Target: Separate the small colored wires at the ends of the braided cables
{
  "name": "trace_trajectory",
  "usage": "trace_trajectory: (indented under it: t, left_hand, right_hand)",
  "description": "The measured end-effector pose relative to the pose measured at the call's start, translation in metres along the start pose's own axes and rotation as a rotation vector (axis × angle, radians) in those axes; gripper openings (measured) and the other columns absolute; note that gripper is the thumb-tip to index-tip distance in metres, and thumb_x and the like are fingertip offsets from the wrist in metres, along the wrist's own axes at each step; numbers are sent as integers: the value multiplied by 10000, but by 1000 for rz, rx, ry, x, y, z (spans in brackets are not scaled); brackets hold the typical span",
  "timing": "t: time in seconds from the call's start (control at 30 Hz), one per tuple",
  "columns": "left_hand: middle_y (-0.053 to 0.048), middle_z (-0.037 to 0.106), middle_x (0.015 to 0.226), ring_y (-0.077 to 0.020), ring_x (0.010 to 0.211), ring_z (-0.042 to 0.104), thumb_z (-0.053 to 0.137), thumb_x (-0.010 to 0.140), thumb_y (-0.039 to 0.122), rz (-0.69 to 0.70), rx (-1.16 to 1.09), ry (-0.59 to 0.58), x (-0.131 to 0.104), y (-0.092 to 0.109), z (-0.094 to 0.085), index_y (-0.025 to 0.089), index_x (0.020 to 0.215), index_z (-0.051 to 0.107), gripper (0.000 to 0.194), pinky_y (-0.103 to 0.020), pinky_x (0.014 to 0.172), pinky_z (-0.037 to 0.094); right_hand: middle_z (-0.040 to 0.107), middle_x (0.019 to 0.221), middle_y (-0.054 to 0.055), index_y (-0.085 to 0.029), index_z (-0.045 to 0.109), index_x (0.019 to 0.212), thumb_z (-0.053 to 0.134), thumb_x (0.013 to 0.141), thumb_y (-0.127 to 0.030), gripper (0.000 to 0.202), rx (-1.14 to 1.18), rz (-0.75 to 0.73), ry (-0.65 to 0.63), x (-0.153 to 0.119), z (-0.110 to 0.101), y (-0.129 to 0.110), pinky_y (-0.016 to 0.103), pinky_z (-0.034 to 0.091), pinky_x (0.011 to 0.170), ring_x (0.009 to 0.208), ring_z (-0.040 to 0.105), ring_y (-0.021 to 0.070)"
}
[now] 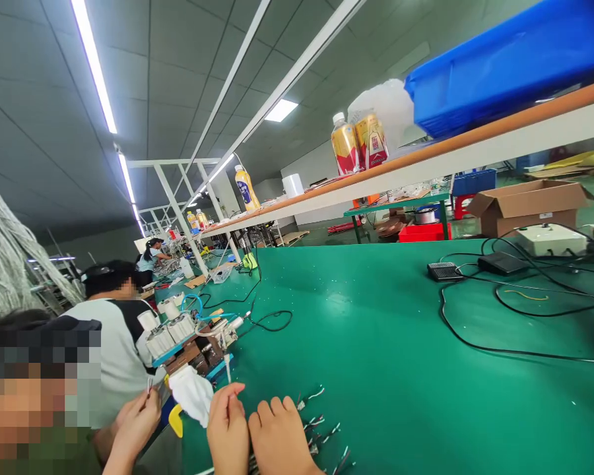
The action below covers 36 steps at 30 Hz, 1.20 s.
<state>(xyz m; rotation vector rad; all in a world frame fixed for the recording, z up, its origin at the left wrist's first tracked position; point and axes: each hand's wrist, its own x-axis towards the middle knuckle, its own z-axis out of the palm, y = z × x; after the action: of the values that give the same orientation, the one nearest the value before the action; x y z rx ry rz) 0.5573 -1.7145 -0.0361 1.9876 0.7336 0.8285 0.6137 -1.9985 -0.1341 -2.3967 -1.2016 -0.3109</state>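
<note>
My left hand is closed at the bottom middle, its thumb side up. A pale cable rises from its fingertips. Right beside it, my right hand has its knuckles up and fingers curled under, so what they grip is hidden. Several cables with stripped black, white and red wire ends lie on the green table under and to the right of this hand. Just beyond my left hand are a white cloth and a bench machine with white cylinders and blue air tubes.
At the left, a co-worker's hand holds a thin wire end. Black pedals, looped cords and a white power box lie at the right. A shelf above the table carries bottles and a blue bin. A yellow handle sits near the cloth.
</note>
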Motion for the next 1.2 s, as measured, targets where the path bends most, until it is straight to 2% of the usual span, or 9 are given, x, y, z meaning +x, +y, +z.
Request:
trace_trajectory:
  t: [0.13, 0.27, 0.37, 0.47, 0.57, 0.67, 0.8, 0.93, 1.2]
  left_hand:
    - [22, 317, 381, -227, 472, 492, 535, 746, 617, 3, -61, 1, 10, 0, -6, 341, 793, 666, 310, -346, 430, 416]
    - [22, 540, 568, -190, 619, 586, 503, 853, 620, 39, -130, 10, -5, 0, 3, 272, 895, 674, 391, -335, 566, 519]
    - [-39, 659, 893, -152, 778, 622, 509, 925, 556, 60, -178, -25, -38, -4, 38, 175, 1037, 637, 417, -327, 721, 554]
    - [-69, 651, 1025, -152, 854, 624, 535, 939, 497, 64, -219, -102, -80, -10, 90, 162, 1079, 622, 373, -335, 767, 560]
    - [-55, 671, 911, -175, 808, 624, 600, 867, 572, 61, -254, -193, -112, -11, 137, 163, 968, 671, 427, -309, 697, 541]
    - [-12, 595, 655, -157, 616, 548, 633, 762, 684, 11, -333, -279, -127, -11, 160, 142, 913, 691, 565, -248, 534, 419]
    - [34, 474, 545, -101, 519, 405, 623, 769, 679, -15, -439, -270, -132, -11, 159, 142, 942, 666, 566, -212, 495, 304]
    - [27, 489, 573, -112, 556, 439, 653, 769, 635, 21, -444, -291, -134, -9, 154, 153, 939, 656, 512, -210, 515, 335]
    - [-36, 595, 830, -134, 695, 511, 603, 857, 480, 288, -318, -335, -142, 5, 154, 179, 822, 652, 307, -230, 571, 381]
  right_hand:
    - [670, 1021, 134, -102, 650, 1164, 473, 956, -150, 277, -48, -93, 26, 1, -4, 4, 505, 493, 907, 980, 604, 306]
    - [674, 1033, 137, -65, 643, 1188, 523, 932, -154, 297, -77, -152, 81, 2, 0, 8, 464, 489, 963, 986, 600, 292]
    - [676, 1056, 151, -61, 658, 1170, 558, 893, -166, 314, -32, -137, 84, -1, 5, 11, 446, 480, 996, 1017, 590, 300]
    - [640, 1189, 160, -60, 592, 1290, 615, 808, -148, 490, 103, -143, 147, -6, 9, 13, 435, 382, 1128, 1152, 544, 304]
    - [580, 1289, 148, -110, 538, 1357, 530, 852, -118, 506, 306, -117, 275, -10, 5, 14, 419, 366, 1139, 1243, 495, 278]
    - [595, 1146, 121, -174, 644, 1081, 373, 932, -110, 315, 489, -10, 408, -9, -5, 17, 414, 463, 984, 1102, 550, 247]
    - [561, 1050, 108, -184, 559, 965, 361, 944, -154, 201, 715, 208, 590, 0, -8, 29, 374, 486, 842, 969, 561, 225]
    - [600, 947, 75, -178, 586, 957, 451, 917, -201, 143, 884, 319, 511, 7, 0, 39, 315, 478, 718, 797, 587, 195]
    - [660, 940, 49, -186, 646, 863, 569, 854, -252, 102, 1068, 266, 416, 9, -4, 39, 280, 457, 734, 859, 606, 186]
